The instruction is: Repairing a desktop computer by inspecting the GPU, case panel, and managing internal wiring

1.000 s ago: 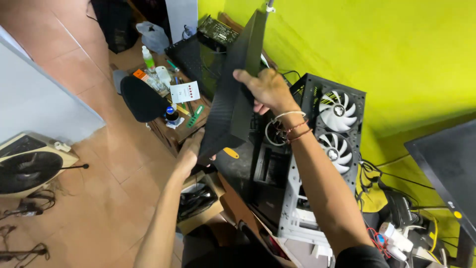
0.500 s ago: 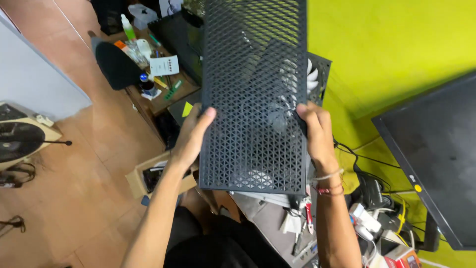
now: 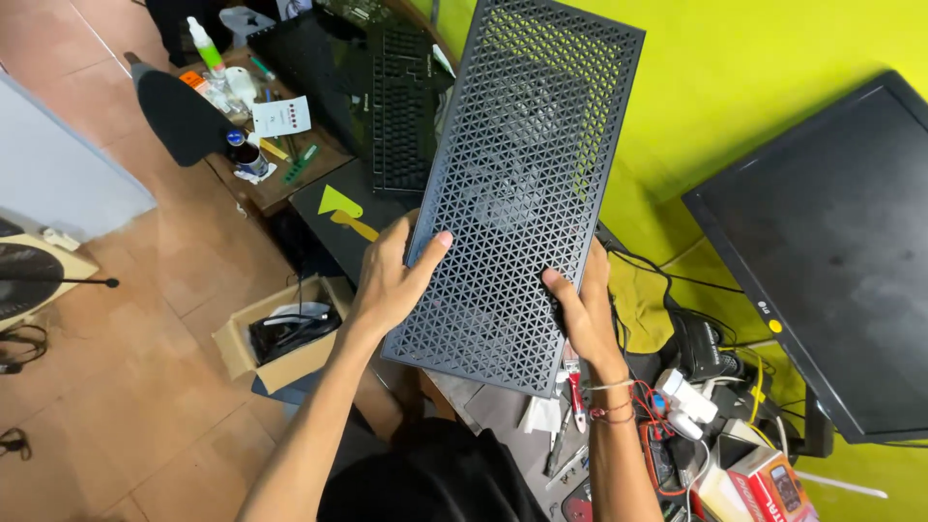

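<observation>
Gripping a black perforated mesh panel (image 3: 527, 184) by its lower edges, both hands are holding it up above the cluttered desk (image 3: 503, 411), tilted to the right. The left hand (image 3: 391, 275) is clamping the left edge, thumb lying across the mesh face. The right hand (image 3: 580, 309) is clasping the lower right edge, fingers curled behind. A black monitor (image 3: 831, 242) is standing at right, a keyboard (image 3: 401, 106) lying beyond the panel.
</observation>
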